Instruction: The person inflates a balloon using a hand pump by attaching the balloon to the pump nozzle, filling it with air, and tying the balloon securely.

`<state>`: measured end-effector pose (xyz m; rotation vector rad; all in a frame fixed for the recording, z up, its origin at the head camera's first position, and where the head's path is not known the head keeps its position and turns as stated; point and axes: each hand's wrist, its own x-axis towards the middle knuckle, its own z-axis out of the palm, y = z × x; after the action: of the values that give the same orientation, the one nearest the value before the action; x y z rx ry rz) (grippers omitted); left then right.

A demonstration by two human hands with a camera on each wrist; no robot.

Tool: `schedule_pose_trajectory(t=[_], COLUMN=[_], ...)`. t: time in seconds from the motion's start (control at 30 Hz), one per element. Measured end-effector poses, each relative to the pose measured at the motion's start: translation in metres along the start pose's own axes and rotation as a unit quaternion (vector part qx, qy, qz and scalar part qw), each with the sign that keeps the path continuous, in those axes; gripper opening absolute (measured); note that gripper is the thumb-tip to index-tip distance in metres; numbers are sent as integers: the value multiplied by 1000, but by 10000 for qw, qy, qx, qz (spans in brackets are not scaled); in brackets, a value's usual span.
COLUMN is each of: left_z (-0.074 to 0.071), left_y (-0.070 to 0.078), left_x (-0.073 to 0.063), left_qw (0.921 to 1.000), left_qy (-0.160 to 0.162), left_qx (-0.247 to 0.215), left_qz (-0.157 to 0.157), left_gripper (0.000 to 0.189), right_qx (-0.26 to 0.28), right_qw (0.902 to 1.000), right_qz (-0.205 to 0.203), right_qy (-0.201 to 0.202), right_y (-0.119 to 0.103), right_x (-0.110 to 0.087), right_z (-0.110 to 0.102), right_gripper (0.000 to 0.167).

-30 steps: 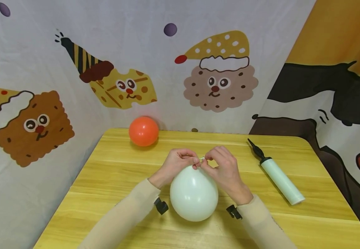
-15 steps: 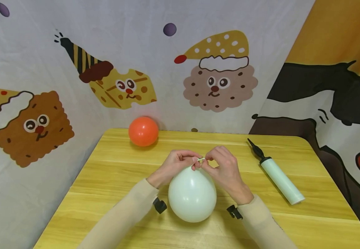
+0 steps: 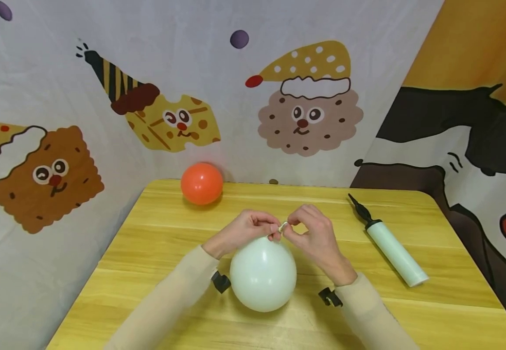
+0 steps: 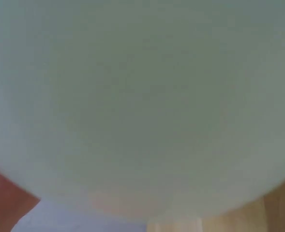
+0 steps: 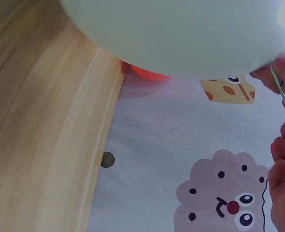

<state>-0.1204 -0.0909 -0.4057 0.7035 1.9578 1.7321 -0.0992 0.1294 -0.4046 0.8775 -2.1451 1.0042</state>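
Observation:
A round, inflated pale mint balloon point(image 3: 263, 277) hangs below both hands, its neck end up. My left hand point(image 3: 246, 231) pinches the neck just above the balloon's body. Close beside it, my right hand point(image 3: 316, 236) pinches a thin pale loop point(image 3: 283, 226) between thumb and forefinger. The right wrist view shows a thin green stretched strand point(image 5: 277, 79) running from the left fingers to the right fingertips, with a small rolled end near it. In the left wrist view the balloon point(image 4: 142, 106) fills nearly everything and hides most of the left hand.
An orange balloon point(image 3: 202, 183) rests at the table's back left. A mint hand pump point(image 3: 397, 253) with a black nozzle lies on the right of the wooden table point(image 3: 148, 291). A printed cloth point(image 3: 235, 121) with cartoon biscuits hangs right behind the table's back edge.
The mint balloon has swung a little left, with my left forearm shifting the same way. Between the fingertips, the pale strand now shows as a more bent loop. My right hand has hardly moved.

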Motion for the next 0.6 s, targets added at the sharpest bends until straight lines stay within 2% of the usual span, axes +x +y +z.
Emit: schedule_pose_trajectory(t=[0.17,0.27,0.47,0.6], left_z=[-6,-8,-8,-5], left_y=[2,1,-2,-6], left_x=[0,1,0,-1], left_qw=[9972,9952,9942,9955], left_qy=[-641,-810,-854,-612], left_qx=[355,446,423,275], left_qz=[134,306,497,674], left_gripper=[23,21,15,14], right_qx=[75,-3,-137,-163], right_qw=[9995,9995,9996,9997], right_qz=[182,195,92,63], right_qy=[-247,-257,-219,-150], right_y=[1,1,2,2], right_x=[0,0,1,1], right_z=[-1,-3,-5,-6], right_gripper=[18,17,18,20])
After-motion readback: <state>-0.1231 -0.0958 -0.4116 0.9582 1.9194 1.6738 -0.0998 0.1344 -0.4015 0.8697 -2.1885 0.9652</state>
